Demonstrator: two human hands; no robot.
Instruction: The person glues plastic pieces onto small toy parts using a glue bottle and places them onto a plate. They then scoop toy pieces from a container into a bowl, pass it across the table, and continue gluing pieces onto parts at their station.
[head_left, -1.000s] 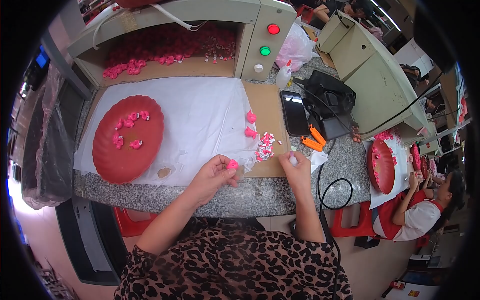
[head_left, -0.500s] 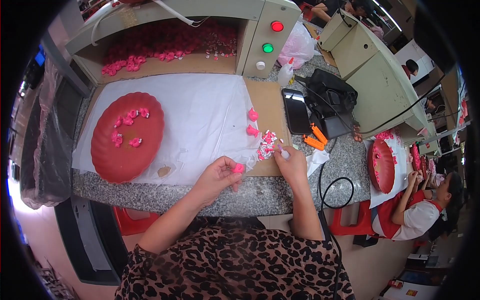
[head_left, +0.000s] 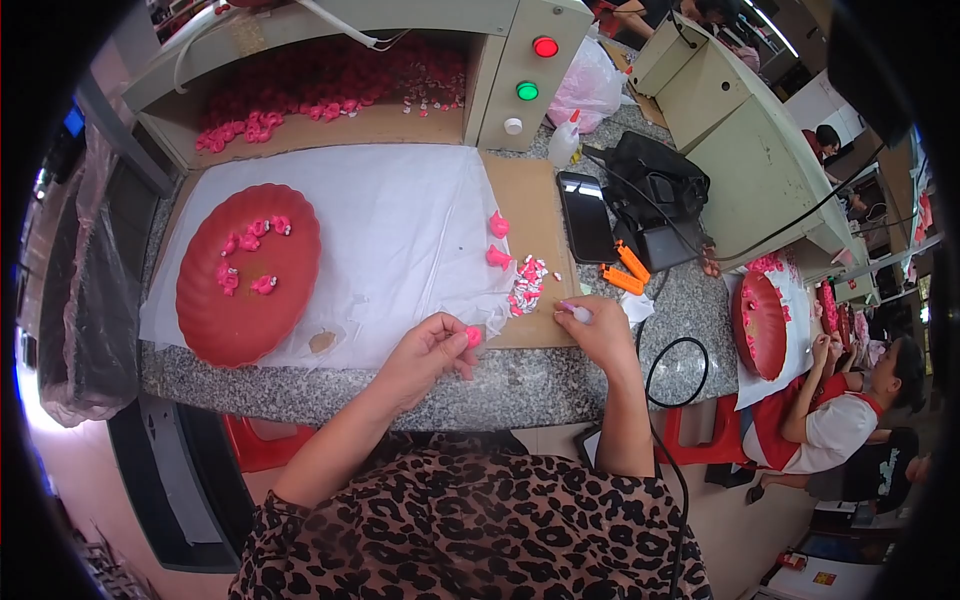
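Observation:
Between the thumb and fingers of my left hand (head_left: 425,358) is a small pink figure (head_left: 473,336), just above the front of the white paper sheet (head_left: 400,200). My right hand (head_left: 603,332) is closed around a small whitish tube with a purple tip (head_left: 577,312), over the right edge of the brown board (head_left: 535,190). Near that tip lies a pile of small pink-and-white pieces (head_left: 527,287). Two more pink figures sit behind the pile, one a pink figure (head_left: 498,224) farther back. To the left, a red scalloped plate (head_left: 245,330) carries several pink figures with white parts.
A box-like machine (head_left: 490,100) with a heap of pink pieces inside stands at the back. Right of the board are a phone (head_left: 587,215), a black bag (head_left: 655,190), orange cutters (head_left: 628,270) and a glue bottle (head_left: 564,140). A co-worker (head_left: 840,410) sits at far right.
My right hand has moved right with the tube, away from the pile of small pieces. My left hand keeps the pink figure in nearly the same place. The whole view has shifted slightly.

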